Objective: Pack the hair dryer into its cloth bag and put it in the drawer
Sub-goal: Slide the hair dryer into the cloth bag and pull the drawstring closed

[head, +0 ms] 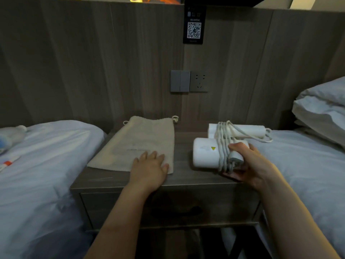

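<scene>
The folded white hair dryer (pixel 220 146), its cord (pixel 225 144) wound around body and handle, lies on the wooden tabletop (pixel 183 176) at about 3 o'clock, where the right hand (pixel 250 165) has its fingers (pixel 234 174) curled around its near end. At 9 o'clock the left hand (pixel 149 168) lies flat, fingers spread, on the near corner of the beige cloth bag (pixel 138 143). The closed drawer (pixel 168 208) faces out below, beds (pixel 43 165) flank both sides, and a wall socket (pixel 198 81) sits at 12 o'clock.

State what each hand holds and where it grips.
The right hand grips the hair dryer at its cord-wrapped end, by the plug. The left hand lies flat on the cloth bag, holding nothing.
</scene>
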A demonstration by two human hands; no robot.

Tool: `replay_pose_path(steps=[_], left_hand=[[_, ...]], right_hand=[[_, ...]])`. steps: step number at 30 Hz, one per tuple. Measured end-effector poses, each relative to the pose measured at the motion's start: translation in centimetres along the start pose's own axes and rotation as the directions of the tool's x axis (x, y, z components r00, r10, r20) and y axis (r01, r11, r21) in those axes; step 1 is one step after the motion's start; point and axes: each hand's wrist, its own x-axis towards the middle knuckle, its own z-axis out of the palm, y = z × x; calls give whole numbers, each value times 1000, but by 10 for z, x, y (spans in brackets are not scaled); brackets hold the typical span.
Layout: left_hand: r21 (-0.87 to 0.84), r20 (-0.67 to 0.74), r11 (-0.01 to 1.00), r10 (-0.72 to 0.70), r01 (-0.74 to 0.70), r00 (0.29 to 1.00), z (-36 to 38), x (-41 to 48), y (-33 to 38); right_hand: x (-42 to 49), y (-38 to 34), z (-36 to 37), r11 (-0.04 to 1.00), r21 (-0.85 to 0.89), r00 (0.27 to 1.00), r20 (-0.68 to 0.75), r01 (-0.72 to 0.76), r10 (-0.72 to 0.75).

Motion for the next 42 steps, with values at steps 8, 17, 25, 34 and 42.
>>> replay_pose_path(steps=[8,17,25,34,42], left_hand=[[-261,-127,962,44,-76,991,-19,-29,-11],[-35,-109,943,325,-331,939,1,-41,57],[-277,-11,905,334,-324,943,-16,-27,20],[3,-147,997,74,-75,986,-22,-31,44],[-610,-286,784,-86,-112,954,-39,-38,59]], right_hand=[[-29,-7,-24,997,80,1000,16,7,-8],[-44,-13,-40,991,101,996,-4,91,-91],[-46,-10,-44,993,115,1000,-17,26,-25],[-53,-2,-49,978,85,970,170,-190,174],[-58,1,-52,961,-30,890,370,-274,265]])
